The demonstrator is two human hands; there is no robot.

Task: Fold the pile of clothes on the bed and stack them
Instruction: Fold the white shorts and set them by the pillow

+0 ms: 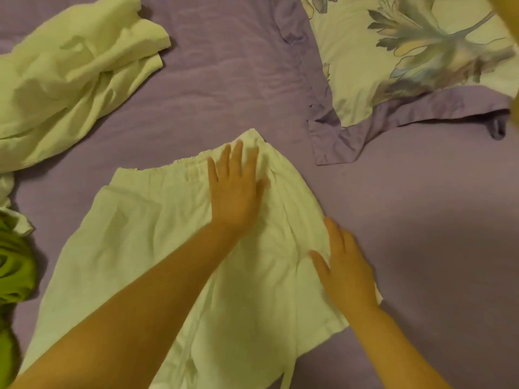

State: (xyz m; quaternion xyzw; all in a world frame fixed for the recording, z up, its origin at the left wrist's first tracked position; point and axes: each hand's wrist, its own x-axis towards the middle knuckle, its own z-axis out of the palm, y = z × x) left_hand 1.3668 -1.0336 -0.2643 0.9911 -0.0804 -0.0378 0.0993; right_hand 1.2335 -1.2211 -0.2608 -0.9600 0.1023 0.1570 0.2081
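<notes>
While both lie flat, left hand (234,192) and right hand (346,265) press white shorts (146,234).

A pair of shorts (157,234) lies spread on the bed (224,80) at frame centre, both hands flat on it; crumpled clothes (70,80) upper left, a pillow (407,60) upper right, another garment (14,265) at the left edge

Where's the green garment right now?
In the head view, the green garment is bunched at the far left edge, left of the white shorts on the bed.

Green garment (14,273) cut off at left edge; shorts (134,237) partly under arms.
</notes>
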